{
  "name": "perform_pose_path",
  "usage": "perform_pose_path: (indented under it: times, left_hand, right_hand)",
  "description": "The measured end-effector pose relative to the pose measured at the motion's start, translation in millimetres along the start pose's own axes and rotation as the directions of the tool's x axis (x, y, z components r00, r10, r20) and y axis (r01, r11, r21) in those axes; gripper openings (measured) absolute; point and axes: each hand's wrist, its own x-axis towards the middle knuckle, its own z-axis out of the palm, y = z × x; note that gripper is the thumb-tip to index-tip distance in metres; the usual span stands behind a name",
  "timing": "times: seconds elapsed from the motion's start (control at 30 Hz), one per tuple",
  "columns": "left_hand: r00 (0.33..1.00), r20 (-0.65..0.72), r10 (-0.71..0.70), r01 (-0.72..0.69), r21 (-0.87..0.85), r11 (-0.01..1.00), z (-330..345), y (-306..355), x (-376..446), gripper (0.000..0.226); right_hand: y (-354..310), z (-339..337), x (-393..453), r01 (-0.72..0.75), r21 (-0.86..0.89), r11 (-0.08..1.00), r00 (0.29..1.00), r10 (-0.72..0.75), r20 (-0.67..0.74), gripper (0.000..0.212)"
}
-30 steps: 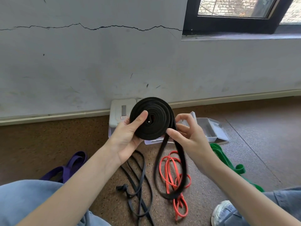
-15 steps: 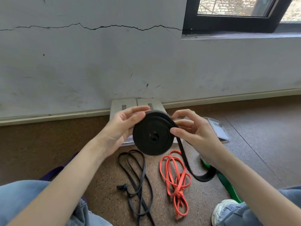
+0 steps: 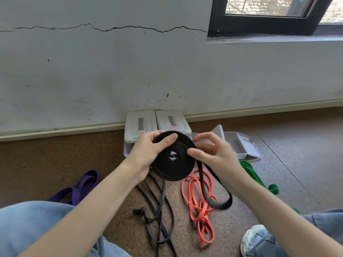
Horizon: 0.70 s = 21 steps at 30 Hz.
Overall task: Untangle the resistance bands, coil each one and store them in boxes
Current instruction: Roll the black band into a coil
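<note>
Two lidded white boxes (image 3: 156, 124) at wall, clear box (image 3: 239, 145) open, contents unclear, both hands' grip on black band coil (image 3: 173, 156), left hand (image 3: 148, 151), right hand (image 3: 213, 153), brown floor (image 3: 297, 164)

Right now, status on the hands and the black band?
Left hand grips black coil; right hand pinches its edge. Loose tail hangs uncoiled. Open box behind, nothing blocking.
</note>
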Motion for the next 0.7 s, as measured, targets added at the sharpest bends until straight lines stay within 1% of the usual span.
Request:
perform_pose_path:
  times: [0.07, 0.13, 0.2, 0.27, 0.3, 0.37, 0.4, 0.47, 0.53, 0.6, 0.63, 0.7]
  left_hand:
    - [0.996, -0.074, -0.042, 0.035, -0.091, 0.995, -2.0, -4.2, 2.0, 0.017]
    - [0.990, -0.095, -0.105, 0.093, -0.119, 0.988, -4.2, -6.8, 3.9, 0.016]
    - [0.984, -0.002, -0.181, 0.179, -0.124, 0.976, -9.5, -5.4, 4.2, 0.023]
    - [0.969, 0.119, -0.216, 0.223, -0.054, 0.973, -17.3, -1.6, 4.0, 0.036]
    - [0.963, 0.162, -0.215, 0.219, -0.007, 0.976, -19.3, -1.3, 3.2, 0.040]
    - [0.962, 0.206, -0.179, 0.173, 0.048, 0.984, -15.6, -4.6, 0.6, 0.036]
    - [0.969, 0.192, -0.154, 0.148, 0.047, 0.988, -11.5, -6.2, -0.2, 0.032]
    - [0.989, 0.097, -0.115, 0.118, -0.031, 0.993, -4.4, -7.0, 0.8, 0.026]
    - [0.991, -0.028, -0.130, 0.123, -0.177, 0.977, -2.1, -6.3, 4.6, 0.019]
    - [0.981, -0.111, -0.158, 0.124, -0.268, 0.955, -1.6, -7.2, 6.7, 0.012]
    - [0.979, -0.121, -0.165, 0.126, -0.277, 0.953, -1.1, -9.0, 6.7, 0.011]
    - [0.976, -0.095, -0.197, 0.167, -0.261, 0.951, -2.0, -11.4, 6.2, 0.012]
  right_hand:
    - [9.5, 10.7, -2.2, -0.022, -0.044, 0.999, 0.999, 0.024, 0.049, 0.040]
    - [15.0, 16.2, -3.1, 0.008, -0.071, 0.997, 0.999, -0.004, 0.053, 0.042]
    - [12.9, 12.3, -2.0, 0.037, -0.107, 0.994, 0.998, -0.031, 0.060, 0.041]
    - [8.8, 6.0, -0.5, 0.065, -0.182, 0.981, 0.991, -0.042, 0.128, 0.042]
    - [7.7, 4.3, -0.7, 0.084, -0.220, 0.972, 0.985, -0.047, 0.168, 0.042]
    - [6.4, 3.8, -2.2, 0.099, -0.238, 0.966, 0.978, -0.050, 0.202, 0.043]
    - [5.7, 4.1, -2.4, 0.100, -0.229, 0.968, 0.979, -0.055, 0.194, 0.041]
    - [4.3, 4.6, -1.9, 0.094, -0.179, 0.979, 0.989, -0.071, 0.130, 0.035]
    - [3.8, 6.2, -0.8, 0.086, -0.113, 0.990, 0.995, -0.079, 0.064, 0.031]
    - [4.5, 10.4, -0.6, 0.078, -0.118, 0.990, 0.996, -0.072, 0.057, 0.030]
    - [5.3, 11.4, -0.5, 0.073, -0.142, 0.987, 0.996, -0.063, 0.070, 0.030]
    - [3.3, 8.7, 0.4, 0.049, -0.173, 0.984, 0.994, -0.031, 0.102, 0.030]
